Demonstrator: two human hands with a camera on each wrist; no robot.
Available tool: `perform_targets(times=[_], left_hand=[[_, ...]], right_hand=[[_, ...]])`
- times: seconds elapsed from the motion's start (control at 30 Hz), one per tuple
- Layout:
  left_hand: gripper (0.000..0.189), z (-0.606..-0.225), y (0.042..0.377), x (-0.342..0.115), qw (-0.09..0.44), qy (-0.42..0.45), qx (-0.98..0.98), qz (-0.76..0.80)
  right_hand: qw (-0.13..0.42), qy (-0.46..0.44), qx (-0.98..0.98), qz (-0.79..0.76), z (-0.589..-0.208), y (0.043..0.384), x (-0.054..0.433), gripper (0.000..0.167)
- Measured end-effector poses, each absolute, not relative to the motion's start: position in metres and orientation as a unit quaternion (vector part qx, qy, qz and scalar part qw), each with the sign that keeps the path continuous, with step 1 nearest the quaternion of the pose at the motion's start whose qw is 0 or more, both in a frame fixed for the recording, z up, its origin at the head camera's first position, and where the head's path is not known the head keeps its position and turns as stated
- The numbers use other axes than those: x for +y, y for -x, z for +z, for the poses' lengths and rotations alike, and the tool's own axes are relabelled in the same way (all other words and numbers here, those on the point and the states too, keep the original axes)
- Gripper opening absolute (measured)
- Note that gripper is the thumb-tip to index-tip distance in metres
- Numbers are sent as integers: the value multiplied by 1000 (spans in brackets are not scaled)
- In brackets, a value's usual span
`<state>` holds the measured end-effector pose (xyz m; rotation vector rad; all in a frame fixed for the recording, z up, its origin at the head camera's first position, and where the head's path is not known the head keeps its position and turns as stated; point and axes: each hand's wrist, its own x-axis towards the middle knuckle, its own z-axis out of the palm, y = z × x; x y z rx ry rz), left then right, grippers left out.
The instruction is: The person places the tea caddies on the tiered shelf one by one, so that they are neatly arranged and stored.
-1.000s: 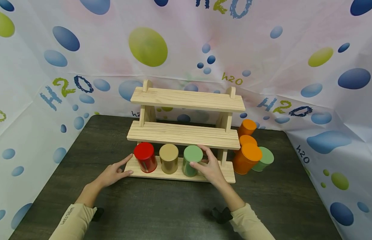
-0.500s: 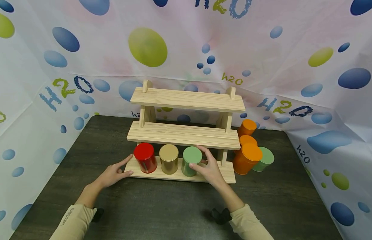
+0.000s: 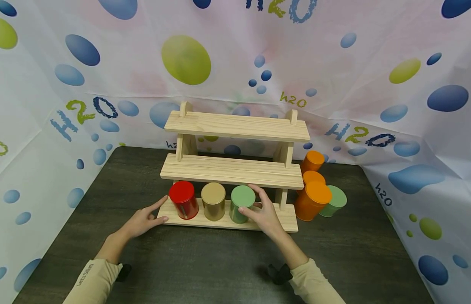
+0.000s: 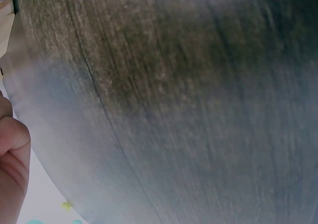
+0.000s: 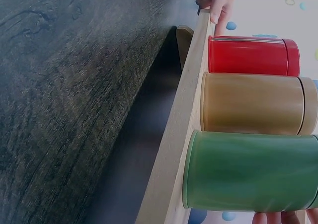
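A wooden three-tier shelf rack [image 3: 231,171] stands on the dark table. On its bottom board, from left to right, stand a red canister [image 3: 183,199], a gold canister [image 3: 213,202] and a green canister [image 3: 242,202], all upright with lids on. My right hand [image 3: 268,216] holds the green one from its right side, thumb at the front and index finger behind. At the left end of the bottom board, my left hand [image 3: 141,221] grips the rack between thumb and fingers. In the right wrist view the green canister [image 5: 248,172] sits on the board with fingertips at its side.
Several orange canisters [image 3: 314,198] crowd against the rack's right side, with another green canister [image 3: 335,202] beside them. A white patterned sheet [image 3: 235,55] hangs behind and around the dark tabletop [image 3: 205,261].
The green canister has shifted very slightly left toward the gold one, along with my right hand. My left hand keeps its place on the rack.
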<state>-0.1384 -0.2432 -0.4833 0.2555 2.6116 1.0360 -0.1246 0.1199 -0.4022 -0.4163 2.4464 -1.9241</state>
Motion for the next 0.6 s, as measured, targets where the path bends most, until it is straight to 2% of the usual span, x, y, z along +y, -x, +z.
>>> perform_targets(times=[0.23,0.4,0.6], left_hand=[[75,-483,139,-243,158,-92,913,364],[75,-483,139,-243,161,-92,913,364],[76,-482,139,-242,164,-89,914,361]], right_hand=[[2,136,773,-620,-405,125,122,65],[-3,140,774,-617,-425,132,127,65],[-10,148,772,-619,-431,132,132,65]])
